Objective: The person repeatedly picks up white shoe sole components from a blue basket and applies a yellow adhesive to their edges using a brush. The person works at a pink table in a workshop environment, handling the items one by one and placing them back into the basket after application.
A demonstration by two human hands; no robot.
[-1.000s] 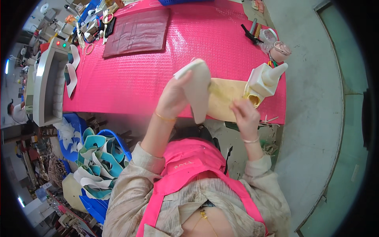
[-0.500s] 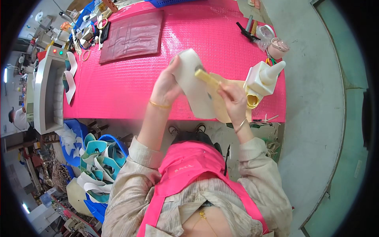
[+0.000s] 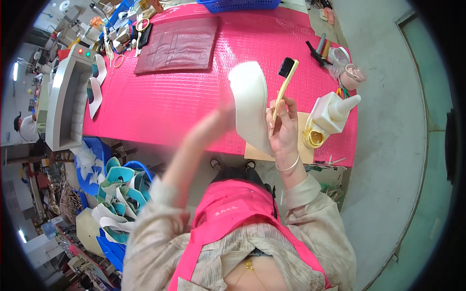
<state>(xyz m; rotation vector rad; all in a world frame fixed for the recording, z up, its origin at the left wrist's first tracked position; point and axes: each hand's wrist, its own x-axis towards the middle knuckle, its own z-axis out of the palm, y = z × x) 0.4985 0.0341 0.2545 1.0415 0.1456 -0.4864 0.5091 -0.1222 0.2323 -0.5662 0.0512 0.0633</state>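
My right hand grips a brush with a yellow handle and black bristles, its head pointing up and away from me. A white curved sheet piece stands just left of that hand, its lower end against or between the fingers; I cannot tell which. My left hand is smeared by motion beside the piece's left edge, so its fingers are unclear. Under my right hand lies a tan board at the table's front edge. Right of it are a yellow-stained glue pot and a white bottle with a cone spout.
A dark red mat lies on the pink-covered table. A grey machine with lit buttons stands at the left edge, white-and-green pieces beside it. Blue bins of teal-and-white pieces sit below left. Scissors and tools lie far right.
My left hand has let go of the white piece's upper end and moved down, blurred. The brush has swung upright in my right hand, and the white piece has shifted right.
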